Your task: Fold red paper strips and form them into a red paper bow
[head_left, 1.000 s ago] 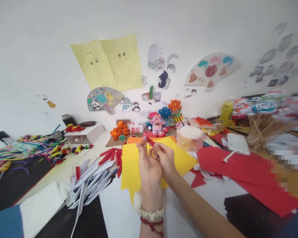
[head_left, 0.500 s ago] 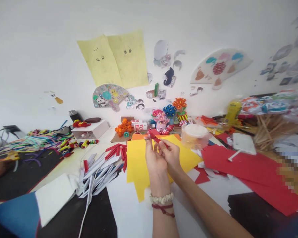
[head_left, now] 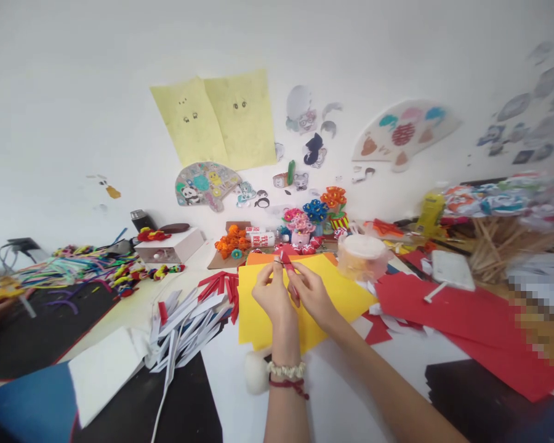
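Over the yellow paper sheets [head_left: 351, 289], my two hands meet at a narrow red paper strip [head_left: 285, 258]. My left hand [head_left: 276, 295], with a pale scrunchie and a dark red cord at its wrist, pinches the strip near its top. From the right, my right hand [head_left: 314, 295] has its fingers closed on the same strip. Part of the red paper shows below the fingertips, between the hands. The fingers hide much of the strip, and its exact folds are too small to tell.
Left of the yellow sheets lies a pile of white and red paper strips [head_left: 189, 320]. Large red paper [head_left: 443, 307] spreads at right, near a round plastic tub [head_left: 364, 255]. Flower crafts [head_left: 300, 224] stand by the wall. Another person's hand [head_left: 0, 311] shows at far left.
My left hand has turned and shifted slightly left, its fingers now curled closer around the red strip. A round white object beside my left wrist shows more. The view has tilted slightly.
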The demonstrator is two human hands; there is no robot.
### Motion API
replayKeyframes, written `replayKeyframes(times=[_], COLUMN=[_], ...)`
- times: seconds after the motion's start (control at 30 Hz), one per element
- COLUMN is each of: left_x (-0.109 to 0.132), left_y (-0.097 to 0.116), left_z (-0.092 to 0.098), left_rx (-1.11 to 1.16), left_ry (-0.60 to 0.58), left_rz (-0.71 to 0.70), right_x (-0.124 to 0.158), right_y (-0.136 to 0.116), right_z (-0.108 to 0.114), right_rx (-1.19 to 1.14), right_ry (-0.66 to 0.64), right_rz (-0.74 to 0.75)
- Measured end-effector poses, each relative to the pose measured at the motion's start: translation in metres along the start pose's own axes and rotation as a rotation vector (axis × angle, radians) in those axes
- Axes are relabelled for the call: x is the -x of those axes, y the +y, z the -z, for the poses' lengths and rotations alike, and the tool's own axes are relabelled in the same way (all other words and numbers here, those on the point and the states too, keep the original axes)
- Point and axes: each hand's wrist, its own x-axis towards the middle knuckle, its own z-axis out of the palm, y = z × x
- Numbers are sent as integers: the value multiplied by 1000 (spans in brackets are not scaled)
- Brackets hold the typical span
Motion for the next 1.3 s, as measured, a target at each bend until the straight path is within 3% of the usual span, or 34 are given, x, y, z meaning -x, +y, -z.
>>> replayKeyframes(times=[0.2,0.5,0.63,0.77,0.93,1.0,1.13,1.3], left_x=[-3,2,2,-2,-14,-16,-14,-5], left_y=[-15,7,8,11,14,11,1,-3], left_z=[-3,-8,-7,-3,2,1,-6,-8], left_rx=[30,141,96,30,247,267,253,165], left_ry=[15,48,-15,3,-95,-108,-82,-84], left_rz=[-22,184,104,8,319,383,352,206], right_x=[-3,0,0,-1,1,2,2,1], right_y=[6,4,-1,-2,1,3,4,2], right_z=[2,4,11,13,5,2,3,9], right_rx=[7,162,320,415,336,299,278,314], right_ry=[78,70,46,22,31,49,65,44], right_rz=[43,167,237,280,231,209,209,244])
